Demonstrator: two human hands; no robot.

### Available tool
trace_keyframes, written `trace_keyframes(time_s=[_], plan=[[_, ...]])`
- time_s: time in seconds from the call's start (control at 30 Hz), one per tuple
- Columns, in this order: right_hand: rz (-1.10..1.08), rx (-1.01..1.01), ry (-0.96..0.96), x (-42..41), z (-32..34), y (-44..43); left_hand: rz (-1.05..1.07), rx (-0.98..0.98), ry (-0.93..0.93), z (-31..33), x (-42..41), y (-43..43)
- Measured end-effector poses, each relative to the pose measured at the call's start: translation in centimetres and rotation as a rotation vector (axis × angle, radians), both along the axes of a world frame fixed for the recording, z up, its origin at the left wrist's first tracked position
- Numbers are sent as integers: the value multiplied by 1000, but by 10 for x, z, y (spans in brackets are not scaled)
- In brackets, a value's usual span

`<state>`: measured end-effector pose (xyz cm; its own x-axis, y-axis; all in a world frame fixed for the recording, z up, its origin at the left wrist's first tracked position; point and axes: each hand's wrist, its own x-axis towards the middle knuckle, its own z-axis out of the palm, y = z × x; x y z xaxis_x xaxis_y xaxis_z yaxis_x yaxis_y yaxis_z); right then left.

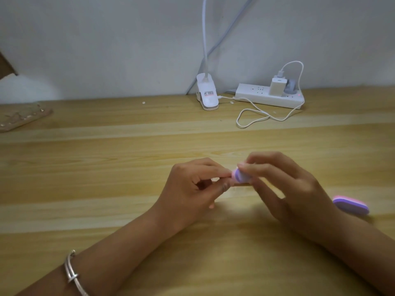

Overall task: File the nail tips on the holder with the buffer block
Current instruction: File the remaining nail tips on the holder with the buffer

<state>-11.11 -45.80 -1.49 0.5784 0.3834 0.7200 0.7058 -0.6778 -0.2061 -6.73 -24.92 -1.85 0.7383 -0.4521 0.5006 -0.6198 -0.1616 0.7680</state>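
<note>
The purple-and-pink buffer block (241,176) sits right between your two hands. The curled fingers of your right hand (292,189) pinch it, and it lies against a small pale piece (215,179), too blurred to identify, which your left hand (192,189) pinches between thumb and fingertips. Your hands meet there, nearly touching, and a second buffer block (351,205) lies on the table (128,167) just outside your right wrist.

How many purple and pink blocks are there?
2. The held buffer block is pinched in the right hand, close to the left hand, which pinches the holder. The spare buffer block lies on the table, right of the right wrist. Hands may hide others.
</note>
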Motion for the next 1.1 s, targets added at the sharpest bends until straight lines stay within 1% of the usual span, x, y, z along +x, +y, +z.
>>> trace_keyframes(time_s=[0.1,0.2,0.27,0.37,0.43,0.5,0.57,0.67,0.73,0.8,0.93,1.0,1.1], plan=[[4,42,13,-2,-1,4,-12,-27,34,-1,-1,0],[65,-6,-8,-8,-7,17,-33,-52,58,0,-1,2],[45,-4,-4,-5,-6,12,-15,-38,51,0,-1,2],[-29,61,22,0,-3,7,3,-24,64,1,-1,0],[-5,60,16,-3,-4,12,-27,-42,86,2,-1,1],[35,8,-15,-7,-5,16,-43,-38,75,2,-3,2],[-6,-17,-35,-4,-3,11,-16,-13,69,2,-3,1],[-66,29,-26,-2,-1,8,25,4,79,2,-3,1],[-13,32,-24,-6,-3,15,1,-2,59,3,-4,2],[15,-9,-32,-8,-4,18,-10,4,32,4,-4,2],[-73,23,-8,-1,0,7,59,18,63,2,-4,0],[-48,26,-7,-4,-2,12,33,14,54,2,-4,1],[-4,-29,-31,-7,-6,17,4,26,4,3,-4,2]])
